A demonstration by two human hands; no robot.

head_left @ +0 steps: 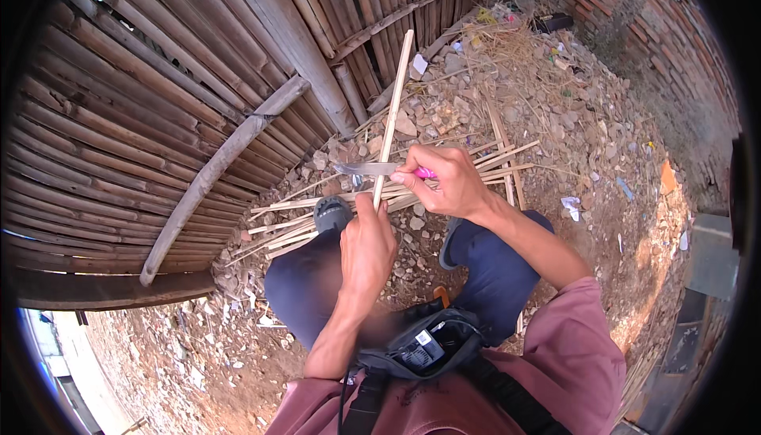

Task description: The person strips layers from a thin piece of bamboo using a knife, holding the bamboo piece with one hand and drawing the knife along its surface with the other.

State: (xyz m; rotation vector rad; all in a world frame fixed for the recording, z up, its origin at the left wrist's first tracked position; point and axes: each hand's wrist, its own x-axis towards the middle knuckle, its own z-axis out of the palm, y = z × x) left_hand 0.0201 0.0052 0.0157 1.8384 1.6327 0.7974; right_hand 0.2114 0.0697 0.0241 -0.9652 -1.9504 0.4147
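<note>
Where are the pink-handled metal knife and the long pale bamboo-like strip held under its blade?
Pink-handled metal knife point(365, 168): head view, on the blade.
Long pale bamboo-like strip point(391, 117): head view, on its length beyond the knife.

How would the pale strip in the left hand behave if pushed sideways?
The pale strip is probably fairly stiff: it extends straight beyond the left hand without visible sag. Its slim shape suggests low weight. Gripped near one end, it may pivot if the knife pushes sideways.
</note>
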